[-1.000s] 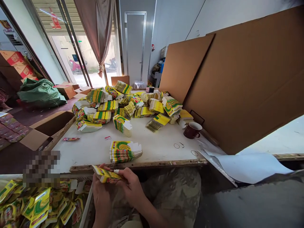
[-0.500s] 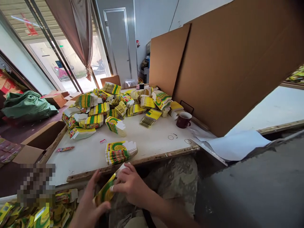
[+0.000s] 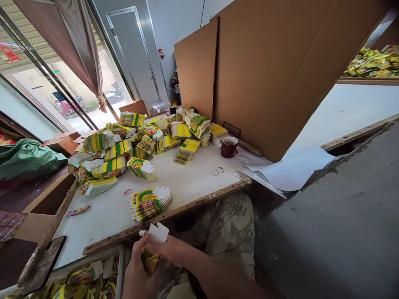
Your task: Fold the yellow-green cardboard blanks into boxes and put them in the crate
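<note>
Carton of thin yellow-and-green printed card with bare white flaps point(image 3: 150, 262) sits in the lap; taking it as the clock's centre, the fingers of the left hand point(image 3: 137, 261) close around its coloured body, while those of the right hand point(image 3: 168, 249) grip by the flaps, hiding part of it. Squeezed too hard, such thin card could crease, and a flap bent off its score line could tear; a slack hold might drop it into the pale plastic crate of loose cartons point(image 3: 121, 263) at eight o'clock. A careless sweep could spill the fanned stack of flat, glossy yellow-green cartons point(image 3: 149, 203) at twelve, close to the white-topped bench's point(image 3: 190, 182) rough wooden edge. Farther off at twelve, a jumbled heap of ribbed yellow carton bundles point(image 3: 118, 151) could slide if nudged. The smooth, rounded maroon mug point(image 3: 228, 148) stands at one, well apart.
</note>
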### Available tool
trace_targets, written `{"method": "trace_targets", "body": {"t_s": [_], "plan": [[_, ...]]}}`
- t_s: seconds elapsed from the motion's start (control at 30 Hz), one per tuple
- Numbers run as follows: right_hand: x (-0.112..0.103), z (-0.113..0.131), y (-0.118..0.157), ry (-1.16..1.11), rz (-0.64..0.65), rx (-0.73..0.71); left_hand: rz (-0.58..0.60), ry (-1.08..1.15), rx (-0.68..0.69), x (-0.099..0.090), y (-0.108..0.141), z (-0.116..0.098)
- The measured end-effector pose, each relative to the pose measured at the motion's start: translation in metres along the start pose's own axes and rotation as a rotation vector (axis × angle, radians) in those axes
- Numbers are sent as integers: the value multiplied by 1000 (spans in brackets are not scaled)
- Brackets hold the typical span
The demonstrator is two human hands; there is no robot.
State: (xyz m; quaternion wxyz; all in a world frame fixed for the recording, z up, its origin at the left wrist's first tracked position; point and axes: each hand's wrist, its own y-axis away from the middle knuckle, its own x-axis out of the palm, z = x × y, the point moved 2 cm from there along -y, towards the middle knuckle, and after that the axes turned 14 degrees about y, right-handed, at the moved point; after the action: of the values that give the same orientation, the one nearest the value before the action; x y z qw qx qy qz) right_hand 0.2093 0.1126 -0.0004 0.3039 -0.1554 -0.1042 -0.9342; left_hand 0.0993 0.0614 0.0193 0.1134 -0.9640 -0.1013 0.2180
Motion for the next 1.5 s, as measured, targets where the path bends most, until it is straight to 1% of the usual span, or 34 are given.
{"method": "trace_targets", "body": {"t_s": [0.07,0.13,0.23,0.27,0.3,0.33,0.4,0.43,0.5,0.57,0.63,0.7,0.73,0.8,0.93,0.97,1.03,1.13,1.17,1.23,1.27,1.3,1.33,1.4,1.43,1.47,1.5], "plan": [[-7,-2,1,101,-65,-47,37,-21,-28,-1,-1,5],[-10,1,6,276,-98,-159,75,-49,-97,-4,-4,13],[-4,15,17,677,-47,-421,115,-16,-132,-8,-8,25],[-1,19,21,791,-30,-475,99,-1,-123,-9,-10,28],[2,23,23,870,-27,-500,69,4,-109,-10,-10,30],[3,25,24,913,-37,-504,32,-6,-93,-11,-10,32],[1,26,24,921,-88,-489,-19,-60,-57,-14,-10,33],[-1,25,24,916,-110,-488,-18,-90,-43,-16,-10,34],[-6,22,22,933,-126,-491,24,-135,-41,-22,-10,37],[-10,18,20,1007,-68,-494,74,-172,-74,-29,-10,40],[-10,12,18,1122,46,-495,105,-218,-95,-35,-10,41],[-12,9,15,1221,129,-472,118,-249,-84,-37,-10,40],[-13,9,14,1252,145,-453,119,-254,-80,-37,-9,38],[-19,11,10,1270,166,-427,131,-244,-80,-36,-9,36],[-30,18,6,1250,260,-443,205,-230,-66,-32,-11,30],[-31,18,5,1237,253,-429,225,-241,-59,-31,-13,29],[-29,13,5,1183,162,-391,245,-278,-53,-29,-15,27],[-18,2,5,1011,-25,-384,215,-302,-59,-28,-18,27],[-15,-1,4,955,-52,-398,203,-296,-59,-31,-18,29],[-11,1,1,886,-61,-434,174,-296,-60,-46,-18,36],[-12,6,-2,883,-68,-457,138,-323,-70,-60,-17,40],[-15,14,-6,900,-85,-484,85,-382,-90,-77,-16,46],[-21,24,-12,939,-129,-506,10,-458,-124,-98,-14,52],[-35,45,-26,1092,-252,-531,-156,-688,-237,-142,-7,65],[-44,53,-33,1222,-341,-503,-199,-724,-265,-161,-2,71],[-51,58,-42,1384,-400,-452,-228,-759,-290,-177,3,78],[-57,60,-50,1527,-411,-400,-246,-800,-315,-189,9,84]]}}
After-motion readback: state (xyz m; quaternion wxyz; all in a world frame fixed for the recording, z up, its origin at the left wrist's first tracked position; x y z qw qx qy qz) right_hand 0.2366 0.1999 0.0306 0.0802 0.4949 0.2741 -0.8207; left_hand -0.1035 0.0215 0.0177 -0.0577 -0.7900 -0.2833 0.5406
